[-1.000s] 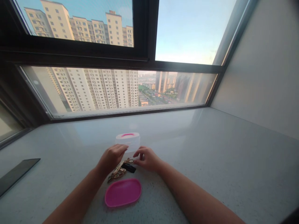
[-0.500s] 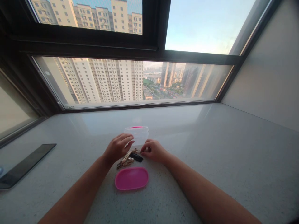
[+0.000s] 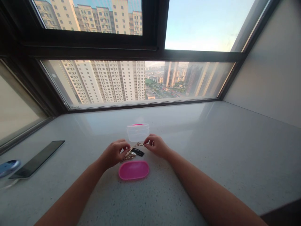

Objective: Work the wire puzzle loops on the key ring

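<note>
Head view: on the left, a dark flat tablet (image 3: 39, 159) lies down. The left hand (image 3: 115, 153) touches the gold clips (image 3: 130, 154); I can't tell if it grips. Then come the pink tray (image 3: 134, 170), clear box (image 3: 138, 133) behind, and black clip (image 3: 138, 152) between. The right hand (image 3: 156, 145), apart from the left, pinches the clips' far end.
</note>
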### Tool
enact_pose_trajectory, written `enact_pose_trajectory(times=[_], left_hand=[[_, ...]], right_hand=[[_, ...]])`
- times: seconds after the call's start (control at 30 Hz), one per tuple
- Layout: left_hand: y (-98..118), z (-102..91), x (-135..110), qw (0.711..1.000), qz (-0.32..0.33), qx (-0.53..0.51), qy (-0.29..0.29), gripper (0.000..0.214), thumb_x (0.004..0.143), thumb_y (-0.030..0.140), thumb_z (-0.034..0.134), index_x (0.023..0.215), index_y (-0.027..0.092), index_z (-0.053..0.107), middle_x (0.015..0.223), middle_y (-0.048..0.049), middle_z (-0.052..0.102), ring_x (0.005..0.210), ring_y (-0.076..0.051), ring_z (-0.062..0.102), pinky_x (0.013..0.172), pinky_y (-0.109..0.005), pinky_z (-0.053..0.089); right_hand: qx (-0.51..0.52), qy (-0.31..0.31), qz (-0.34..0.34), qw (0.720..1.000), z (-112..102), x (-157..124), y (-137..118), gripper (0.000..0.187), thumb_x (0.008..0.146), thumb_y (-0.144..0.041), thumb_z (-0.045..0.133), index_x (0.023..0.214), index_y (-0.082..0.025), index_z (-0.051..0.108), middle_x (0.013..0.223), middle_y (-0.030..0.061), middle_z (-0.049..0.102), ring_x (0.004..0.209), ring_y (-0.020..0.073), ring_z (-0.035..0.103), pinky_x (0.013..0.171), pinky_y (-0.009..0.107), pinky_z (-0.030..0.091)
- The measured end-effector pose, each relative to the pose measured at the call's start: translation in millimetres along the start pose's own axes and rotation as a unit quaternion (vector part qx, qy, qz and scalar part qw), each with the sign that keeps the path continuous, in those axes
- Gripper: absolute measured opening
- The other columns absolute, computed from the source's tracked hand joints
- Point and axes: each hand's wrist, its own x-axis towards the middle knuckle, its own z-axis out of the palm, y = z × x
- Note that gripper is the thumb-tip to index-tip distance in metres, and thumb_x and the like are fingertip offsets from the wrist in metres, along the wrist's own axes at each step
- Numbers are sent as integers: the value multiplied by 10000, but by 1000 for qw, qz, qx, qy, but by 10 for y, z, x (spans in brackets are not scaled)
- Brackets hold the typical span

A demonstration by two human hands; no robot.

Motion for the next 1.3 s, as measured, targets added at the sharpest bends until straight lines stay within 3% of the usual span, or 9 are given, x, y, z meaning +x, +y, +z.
enact_pose_trajectory(times=[0.17,0.33,0.67,0.93,1.13,1.3], left_hand=[[98,-29,-142,997,-7,-50,-63,175,797,242,527,801,187,693,739,-22,586,597,-107,505,557,-199,399],[93,-28,-136,995,-7,-26,-101,189,800,244,523,836,213,707,783,-32,605,662,-130,553,622,-219,422],[44,-44,-135,994,-11,-19,-105,216,775,233,542,923,238,700,839,-37,610,690,-150,583,643,-227,446],[48,-19,-128,993,12,58,-103,223,808,188,492,902,255,684,846,-23,607,706,-142,599,632,-209,431],[65,-34,-122,998,16,23,-63,227,819,184,477,888,226,689,819,-28,598,683,-132,565,625,-217,425],[-10,1,-84,990,-73,-115,25,229,814,291,520,818,167,712,770,-43,593,608,-123,519,546,-227,417]], right_hand=[[38,30,1,999,2,-20,-67,88,762,-220,569,790,-153,618,748,6,565,567,77,465,539,194,385],[66,34,19,997,18,-24,-46,127,806,-267,521,822,-158,585,661,-13,564,537,80,467,505,189,359],[67,13,14,998,44,-29,-30,211,856,-330,471,824,-149,574,672,5,606,543,88,497,511,193,371],[58,12,11,998,51,-35,-12,246,864,-353,463,794,-150,585,636,-1,597,519,85,497,497,185,354],[55,12,22,998,53,-36,-24,251,859,-356,469,793,-147,589,629,0,598,496,81,491,475,183,342],[54,17,25,998,42,-33,-40,254,855,-353,473,792,-141,597,622,8,605,481,81,492,459,182,339]])
